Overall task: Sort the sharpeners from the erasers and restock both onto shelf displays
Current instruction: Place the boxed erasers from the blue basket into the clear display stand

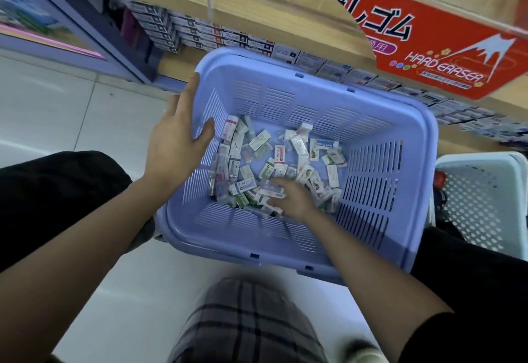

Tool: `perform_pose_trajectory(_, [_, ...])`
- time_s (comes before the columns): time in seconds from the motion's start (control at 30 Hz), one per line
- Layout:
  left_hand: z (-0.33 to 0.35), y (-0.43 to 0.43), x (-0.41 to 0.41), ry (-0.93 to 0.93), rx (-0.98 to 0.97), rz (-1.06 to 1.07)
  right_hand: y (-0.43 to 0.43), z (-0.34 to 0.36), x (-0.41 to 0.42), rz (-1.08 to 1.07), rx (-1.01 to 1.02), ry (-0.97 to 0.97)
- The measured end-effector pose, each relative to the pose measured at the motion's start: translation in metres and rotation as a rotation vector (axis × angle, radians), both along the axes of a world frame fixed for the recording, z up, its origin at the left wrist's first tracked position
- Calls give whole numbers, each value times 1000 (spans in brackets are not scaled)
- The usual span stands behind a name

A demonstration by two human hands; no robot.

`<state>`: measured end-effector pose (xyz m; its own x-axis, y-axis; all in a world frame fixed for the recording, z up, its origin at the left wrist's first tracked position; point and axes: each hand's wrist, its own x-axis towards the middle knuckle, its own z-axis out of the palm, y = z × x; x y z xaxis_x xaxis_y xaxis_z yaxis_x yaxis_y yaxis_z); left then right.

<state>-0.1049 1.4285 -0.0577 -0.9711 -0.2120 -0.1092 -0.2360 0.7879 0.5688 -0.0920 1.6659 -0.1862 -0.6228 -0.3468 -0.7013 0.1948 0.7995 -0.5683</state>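
Downward view onto a lavender basket (285, 251) on a pale floor (71, 111), drawn close to a low shelf (183, 61) at 12 o'clock, probably for a short reach across. Heaped in the basket's middle: small wrapped packets (303, 151), erasers and sharpeners mixed, too small and blurred to tell apart. Left hand (174, 145) at 9 o'clock, fingers straight and spread along the rim, thumb inside the wall, likely steadying the basket. Right hand (290, 199) at 6 o'clock of the heap, down among the packets, fingers curled over them; impossible to tell whether pinching one or only sifting. Rows of boxed stock (200, 34) on the shelf. Red "Hard Eraser" sign (428, 48) at 1 o'clock, apparently marking the erasers' place. White basket (485, 191) at 3 o'clock, perhaps for the sorted share.
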Motion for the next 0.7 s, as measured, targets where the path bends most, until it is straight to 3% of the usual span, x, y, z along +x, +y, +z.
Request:
perform_pose_trajectory(0.13, [7,1,-2,-48,-4,9,4,30,-10,-362,-121,-165])
perform_pose_trajectory(0.23, [20,4,-2,-78,-30,-30,7,72,-18,-414,-198,-185])
perform_pose_trajectory(0.33, [49,14,-4,-66,-5,-57,10,131,-27,-380,-249,-80])
perform_pose_trajectory(0.53, [141,57,-23,-286,368,-357,13,256,-47,-213,-359,170])
perform_pose_trajectory(0.63, [171,65,-31,-304,595,-339,15,302,-55,-217,-425,293])
perform_pose_trajectory(0.7, [183,68,-35,-368,863,-286,16,323,-61,-267,-521,310])
